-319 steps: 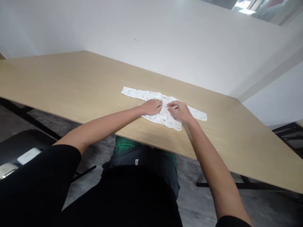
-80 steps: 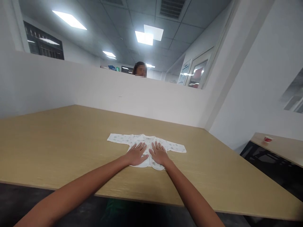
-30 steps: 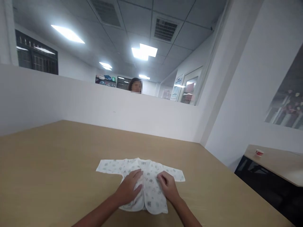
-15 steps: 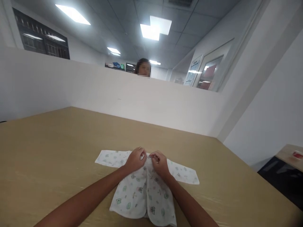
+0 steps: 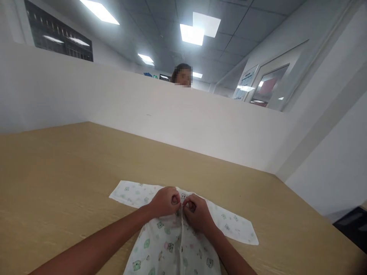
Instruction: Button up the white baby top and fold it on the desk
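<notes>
A small white baby shirt [image 5: 160,244] with a print of little green and pink animals lies flat on the wooden table [image 5: 57,168], its sleeves spread to left and right. My left hand [image 5: 164,201] and my right hand [image 5: 197,214] meet at the shirt's neckline, side by side. Both have their fingers curled in a pinch on the cloth at the front opening, near the collar label.
A white partition wall [image 5: 143,114] runs along the table's far edge, and a white wall closes off the right side. A person's head [image 5: 182,74] shows above the partition. The table's right edge drops to dark floor [image 5: 352,225].
The view has moved closer to the table. My hands stay pinched at the neckline, now a little lower in view; a second ago they rested on the shirt's body.
</notes>
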`<action>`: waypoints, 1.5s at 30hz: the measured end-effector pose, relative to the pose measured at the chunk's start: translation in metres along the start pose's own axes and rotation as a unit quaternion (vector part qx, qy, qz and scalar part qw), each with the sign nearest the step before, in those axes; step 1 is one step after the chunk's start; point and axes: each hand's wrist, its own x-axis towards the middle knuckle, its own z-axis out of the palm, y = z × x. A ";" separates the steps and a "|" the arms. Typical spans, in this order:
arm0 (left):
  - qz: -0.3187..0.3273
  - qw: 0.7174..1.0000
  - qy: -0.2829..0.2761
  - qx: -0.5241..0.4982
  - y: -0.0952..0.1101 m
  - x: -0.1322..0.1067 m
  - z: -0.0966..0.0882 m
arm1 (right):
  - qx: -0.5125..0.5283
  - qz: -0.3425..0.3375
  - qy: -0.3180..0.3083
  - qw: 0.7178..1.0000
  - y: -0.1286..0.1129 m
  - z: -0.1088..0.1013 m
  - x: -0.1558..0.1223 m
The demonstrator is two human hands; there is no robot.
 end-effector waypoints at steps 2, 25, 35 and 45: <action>-0.003 1.000 -0.026 -0.013 0.001 0.001 -0.005 | 0.011 0.008 0.002 1.000 -0.002 -0.001 0.000; 0.045 0.996 -0.074 0.023 0.003 -0.002 -0.005 | 0.041 0.023 -0.028 0.998 -0.015 -0.006 -0.003; 0.059 0.993 -0.092 0.050 0.007 -0.001 -0.013 | 0.032 -0.008 -0.020 0.999 -0.017 -0.006 -0.004; 0.067 0.994 -0.076 -0.042 0.007 0.000 -0.017 | 0.032 -0.070 -0.034 0.996 -0.010 -0.004 -0.005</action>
